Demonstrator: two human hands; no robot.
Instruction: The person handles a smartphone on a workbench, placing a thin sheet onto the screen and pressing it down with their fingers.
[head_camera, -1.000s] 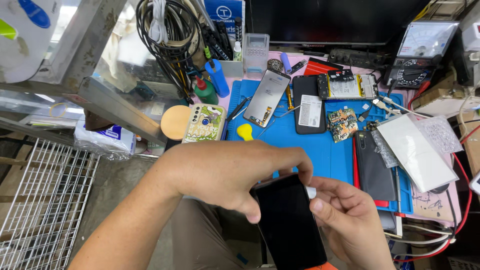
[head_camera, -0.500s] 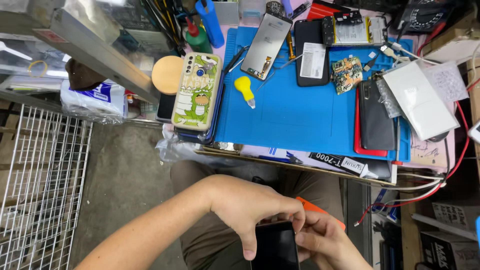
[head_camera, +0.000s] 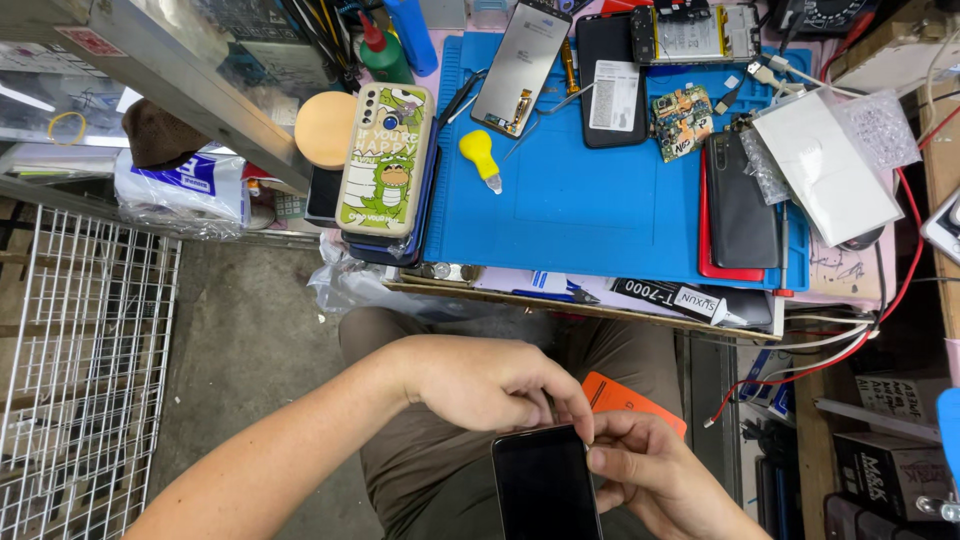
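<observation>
Low in the head view, over my lap, both hands hold a black phone (head_camera: 545, 485) with a dark screen facing up. My left hand (head_camera: 490, 380) curls over its top edge, fingertips pinching the upper right corner. My right hand (head_camera: 650, 475) grips the phone's right side from below. An orange card (head_camera: 625, 398) lies on my thigh just behind the fingers. The phone's lower end is cut off by the frame.
A blue work mat (head_camera: 600, 210) on the bench ahead carries a green cartoon phone case (head_camera: 388, 160), a yellow-handled tool (head_camera: 482, 158), a loose screen (head_camera: 520, 68), a circuit board (head_camera: 682, 120) and dark phones (head_camera: 740, 210). A white wire rack (head_camera: 80, 380) stands at left; red and white cables (head_camera: 830, 340) hang at right.
The hands and phone have dropped from above the mat to lap level, near the frame's bottom. The view has tilted down, showing the bench edge, my trousers and the orange card.
</observation>
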